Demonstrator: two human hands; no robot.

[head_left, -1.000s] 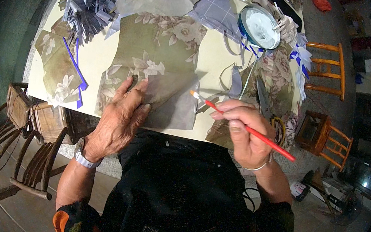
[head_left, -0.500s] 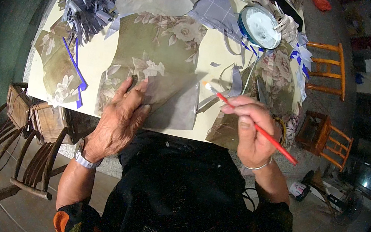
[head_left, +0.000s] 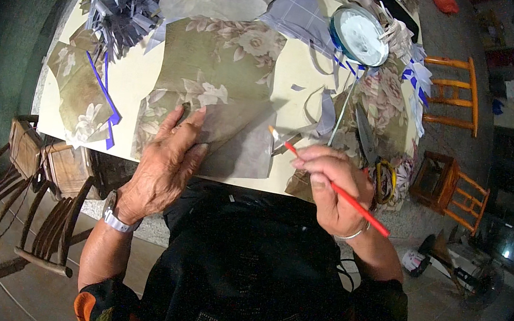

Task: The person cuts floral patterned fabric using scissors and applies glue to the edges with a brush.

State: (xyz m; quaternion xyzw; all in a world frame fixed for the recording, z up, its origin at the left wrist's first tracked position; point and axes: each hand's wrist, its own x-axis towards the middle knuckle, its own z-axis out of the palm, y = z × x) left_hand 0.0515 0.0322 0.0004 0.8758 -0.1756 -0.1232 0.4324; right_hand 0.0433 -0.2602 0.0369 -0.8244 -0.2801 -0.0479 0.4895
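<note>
A floral olive-coloured sheet (head_left: 220,50) lies in front of me, its near right corner folded over so the plain grey underside (head_left: 242,152) shows. My left hand (head_left: 172,155) rests on this sheet with fingers stretched out, pressing by the fold. In my right hand (head_left: 335,188) is a slim red paintbrush (head_left: 356,206), gripped between thumb and fingers. The brush's tip carries white paste and hovers at the right edge of the folded part; whether it touches cannot be made out. A round dish of white paste (head_left: 361,37) stands at the far right of the table.
Scissors with yellow handles (head_left: 385,182) lie right of my right hand. A heap of grey strips (head_left: 123,13) sits far left, near a floral piece (head_left: 84,103) and blue strips (head_left: 105,92). Wooden chairs stand left (head_left: 52,217) and right (head_left: 456,96) of the table (head_left: 131,71).
My right hand has moved left and nearer to me, bringing the brush tip down to the folded sheet's edge. The scissors show more fully. My left hand stays put.
</note>
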